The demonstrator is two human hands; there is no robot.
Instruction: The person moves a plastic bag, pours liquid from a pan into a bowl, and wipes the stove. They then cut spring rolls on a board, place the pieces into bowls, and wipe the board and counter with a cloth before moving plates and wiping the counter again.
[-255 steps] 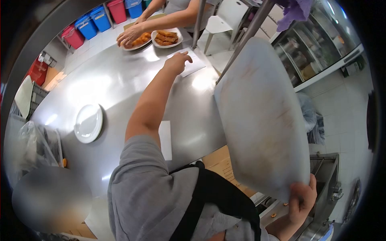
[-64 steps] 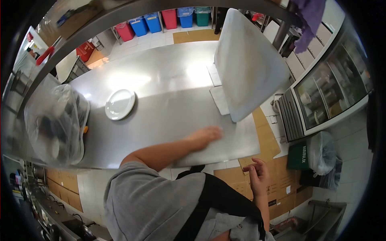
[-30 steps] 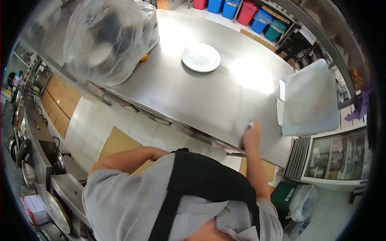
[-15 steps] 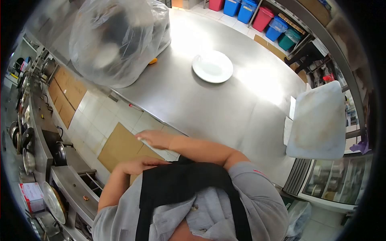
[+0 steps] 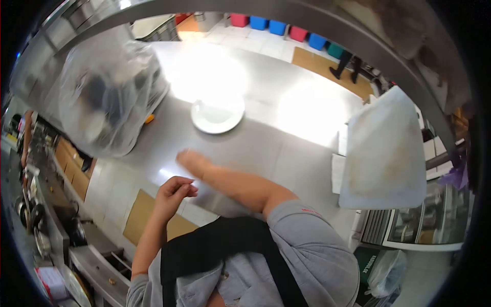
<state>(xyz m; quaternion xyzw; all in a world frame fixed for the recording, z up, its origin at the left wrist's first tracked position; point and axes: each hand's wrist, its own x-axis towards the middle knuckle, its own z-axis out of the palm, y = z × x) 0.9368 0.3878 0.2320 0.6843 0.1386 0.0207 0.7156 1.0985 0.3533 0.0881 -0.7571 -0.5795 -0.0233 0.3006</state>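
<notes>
My left hand [image 5: 176,193] is raised near the table's front edge with its fingers curled towards the thumb. No object shows in it, though the inside of the grip is hidden. My right hand [image 5: 193,162], smeared by motion, is over the metal table [image 5: 261,153], just beyond my left hand. Its fingers cannot be made out. A white plate [image 5: 217,115] lies on the table beyond both hands, touched by neither. To the left, a clear plastic bag [image 5: 110,97] with dark and pale things inside stands on the tabletop, an orange item [image 5: 149,118] beside it.
A whitish board [image 5: 383,153] stands at the right beside white boxes [image 5: 338,171]. A metal shelf bar [image 5: 204,7] crosses overhead. Another person's legs [image 5: 349,64] show beyond the table, and a person's arm [image 5: 25,138] at far left. Cardboard [image 5: 135,215] lies on the floor.
Both hands have risen from near the apron, my right hand reaching out over the table. The view has shifted, bringing the overhead bar in and placing the plate and bag further left and lower.
</notes>
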